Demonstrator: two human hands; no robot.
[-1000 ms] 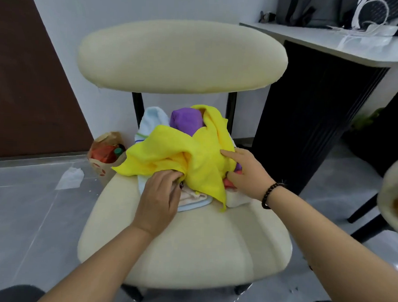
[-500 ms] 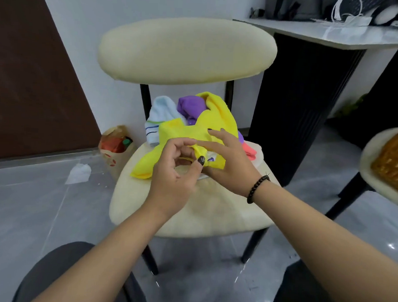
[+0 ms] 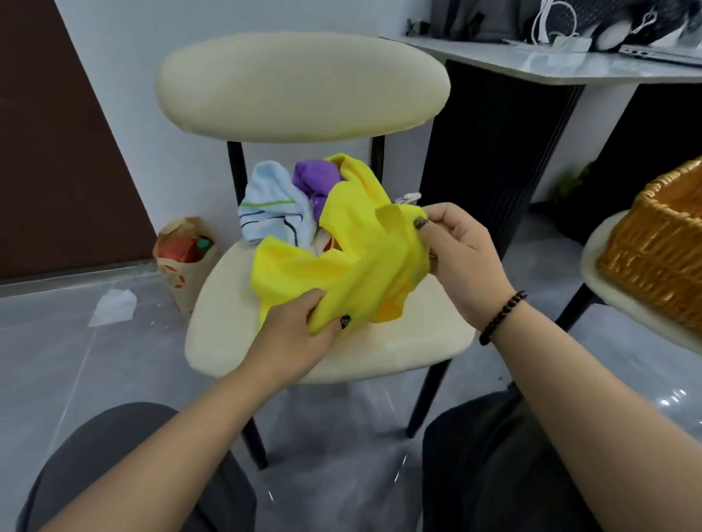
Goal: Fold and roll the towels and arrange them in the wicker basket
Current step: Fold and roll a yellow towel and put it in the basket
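Note:
A crumpled yellow towel hangs above the seat of a cream chair, held by both hands. My left hand pinches its lower edge. My right hand grips its upper right corner. Behind it on the seat lie a light blue striped towel and a purple towel. The wicker basket stands at the right edge on a second cream seat, and what shows of its inside holds nothing.
A paper bag with a bottle stands on the floor left of the chair, near a scrap of white paper. A black-legged table with cables and clutter is behind right. My knees are at the bottom.
The yellow towel has been lifted off the pile and pulled toward me. My hands have moved apart along it. The view has swung right, so the wicker basket shows more.

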